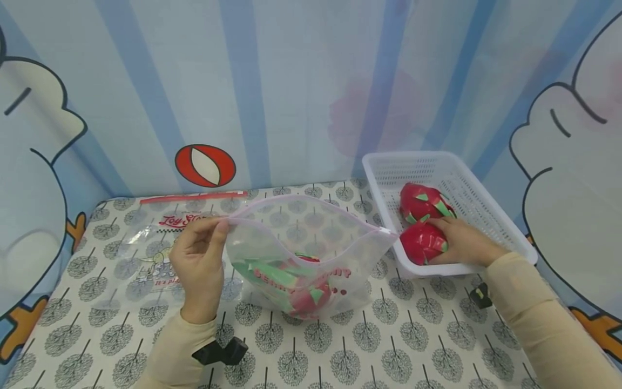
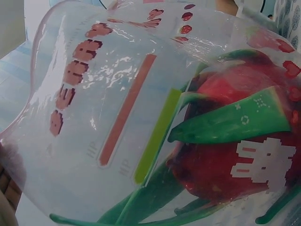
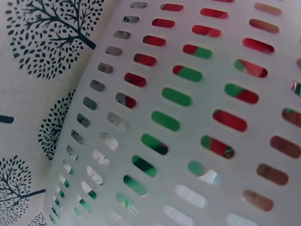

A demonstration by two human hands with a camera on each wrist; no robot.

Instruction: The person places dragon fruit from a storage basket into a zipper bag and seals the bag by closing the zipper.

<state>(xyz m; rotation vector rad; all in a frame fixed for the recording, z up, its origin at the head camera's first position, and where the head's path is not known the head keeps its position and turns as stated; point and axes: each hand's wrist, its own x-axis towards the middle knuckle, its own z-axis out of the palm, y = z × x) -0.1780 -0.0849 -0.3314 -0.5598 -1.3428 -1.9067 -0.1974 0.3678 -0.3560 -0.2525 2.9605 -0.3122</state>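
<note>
A clear zip bag [image 1: 350,292] with pink lettering stands with its mouth spread wide. My left hand [image 1: 201,265] pinches the bag's pink rim at its left corner. Inside the bag lie a red dragon fruit [image 1: 311,300] and long green pieces [image 1: 272,273], seen close through the plastic in the left wrist view. On the right, my right hand [image 1: 459,243] grips a second dragon fruit [image 1: 421,243] at the near left corner of a white basket [image 1: 505,216]. Another dragon fruit [image 1: 423,201] lies behind it in the basket. The basket's slotted wall [image 3: 141,113] hides most of that hand in the right wrist view.
A second clear bag [image 1: 146,259] with a red zip strip lies flat at the left. The tree-print tablecloth [image 1: 340,351] runs under everything. Behind the table hangs a blue-striped cloth [image 1: 301,97]. The bag's zip slider [image 1: 386,230] touches the basket's near left side.
</note>
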